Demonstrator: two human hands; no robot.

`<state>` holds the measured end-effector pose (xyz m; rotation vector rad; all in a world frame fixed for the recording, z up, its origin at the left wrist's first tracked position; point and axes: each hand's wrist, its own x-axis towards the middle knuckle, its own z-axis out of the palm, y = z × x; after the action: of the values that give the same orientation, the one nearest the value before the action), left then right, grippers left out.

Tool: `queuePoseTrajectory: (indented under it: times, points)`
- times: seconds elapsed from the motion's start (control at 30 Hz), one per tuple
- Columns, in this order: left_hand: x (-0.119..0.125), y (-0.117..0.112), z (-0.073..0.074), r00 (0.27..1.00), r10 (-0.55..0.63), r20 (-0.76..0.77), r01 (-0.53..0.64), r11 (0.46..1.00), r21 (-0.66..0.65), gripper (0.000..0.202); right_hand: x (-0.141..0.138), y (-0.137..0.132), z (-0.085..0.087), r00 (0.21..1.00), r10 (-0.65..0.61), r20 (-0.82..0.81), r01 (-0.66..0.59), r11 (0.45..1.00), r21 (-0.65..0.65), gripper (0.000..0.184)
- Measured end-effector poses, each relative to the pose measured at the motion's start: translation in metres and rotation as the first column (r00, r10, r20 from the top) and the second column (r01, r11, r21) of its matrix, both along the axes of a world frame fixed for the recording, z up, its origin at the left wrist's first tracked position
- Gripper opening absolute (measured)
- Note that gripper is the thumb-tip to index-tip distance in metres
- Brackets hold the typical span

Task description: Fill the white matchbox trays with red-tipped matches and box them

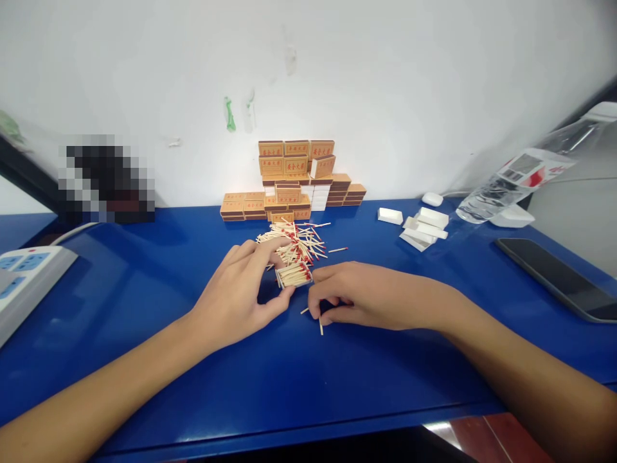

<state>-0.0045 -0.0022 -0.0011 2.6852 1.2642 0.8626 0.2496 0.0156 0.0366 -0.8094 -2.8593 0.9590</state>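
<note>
My left hand (245,283) grips a small white matchbox tray (295,276) by its left side, thumb at the front and fingers behind. Red-tipped matches fill the tray in a layer. Just right of it, my right hand (340,292) has thumb and fingertips pinched together on a matchstick (321,328), whose pale end sticks out below. A second match end (304,311) shows to the left of those fingers; whether it is held or lying on the table I cannot tell. Behind the tray spreads a heap of loose matches (308,241), partly covered by my left fingers.
Stacked matchboxes (284,167) stand against the wall behind the heap. Several empty white trays (424,225) lie at the right, near a water bottle (511,177), a white earphone case (432,199) and a phone (559,273). A power strip (33,276) sits on the blue table (231,399) at left.
</note>
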Motion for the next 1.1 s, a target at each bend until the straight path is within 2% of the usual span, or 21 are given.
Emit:
queuePoseTrajectory:
  times: [0.17,0.3,0.37,0.53,0.73,0.83,0.97,1.03,1.1]
  points:
    - [0.001,-0.001,0.000,1.000,0.003,0.008,-0.003,1.000,0.012,0.060,-0.001,-0.003,0.001,0.995,-0.071,0.063,0.072,0.997,-0.005,0.008]
    - [0.001,-0.002,0.000,1.000,0.003,0.005,-0.003,1.000,0.013,0.061,-0.001,-0.003,-0.002,0.994,-0.106,0.032,0.105,0.994,0.037,0.005]
    - [0.001,-0.002,0.002,1.000,0.013,0.012,-0.014,1.000,0.026,0.061,-0.001,-0.001,-0.006,0.992,-0.128,0.007,0.127,0.990,0.058,0.009]
    - [0.000,-0.002,0.006,0.997,0.063,0.046,-0.065,0.998,0.028,0.065,-0.004,0.002,-0.010,0.993,-0.114,0.009,0.114,0.992,0.052,0.010]
    - [0.000,-0.002,0.007,0.997,0.064,0.047,-0.065,0.998,0.012,0.065,-0.002,-0.005,-0.004,0.987,-0.143,0.079,0.136,0.987,0.082,0.011]
    - [0.000,-0.003,0.005,0.997,0.061,0.052,-0.061,0.998,0.006,0.063,0.005,-0.005,0.004,0.988,-0.152,0.000,0.152,0.985,0.076,0.013]
    - [0.005,-0.006,0.002,0.998,-0.031,0.058,0.032,0.999,-0.023,0.064,0.005,-0.002,0.009,0.966,-0.214,-0.142,0.236,0.958,0.165,0.016]
    - [0.007,-0.009,0.000,0.994,-0.095,0.054,0.098,0.994,-0.047,0.067,0.001,-0.003,0.005,0.960,-0.247,-0.131,0.271,0.937,0.219,0.011]
    - [0.009,-0.011,-0.001,0.990,-0.135,0.045,0.138,0.987,-0.078,0.069,-0.004,-0.004,-0.001,0.966,-0.239,-0.093,0.255,0.935,0.245,0.008]
